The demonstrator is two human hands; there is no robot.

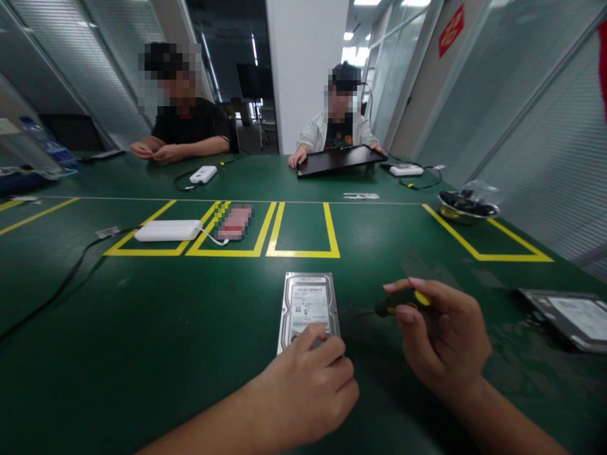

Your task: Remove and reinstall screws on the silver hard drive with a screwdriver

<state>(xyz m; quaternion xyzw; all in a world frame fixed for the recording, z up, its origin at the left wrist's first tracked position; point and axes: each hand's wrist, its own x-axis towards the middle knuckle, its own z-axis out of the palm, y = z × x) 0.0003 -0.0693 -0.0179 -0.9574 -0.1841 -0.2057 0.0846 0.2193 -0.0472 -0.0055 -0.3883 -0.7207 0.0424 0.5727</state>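
A silver hard drive (309, 302) with a white label lies flat on the green table in front of me. My left hand (313, 379) is closed over its near end, fingers curled against it; the fingertips and that end of the drive are partly hidden. To the right of the drive, my right hand (441, 335) pinches a screwdriver (402, 301) by its black and yellow handle, between thumb and fingers. Its thin dark shaft points left, towards the drive, apart from it and above the table.
Another hard drive (576, 319) lies at the right. Farther back stand a metal bowl (467, 212) of dark items, a white power bank (168, 230) and a cabled pink phone (236, 222), near yellow tape outlines. Across the table sit two people, one holding a dark screen panel (341, 161).
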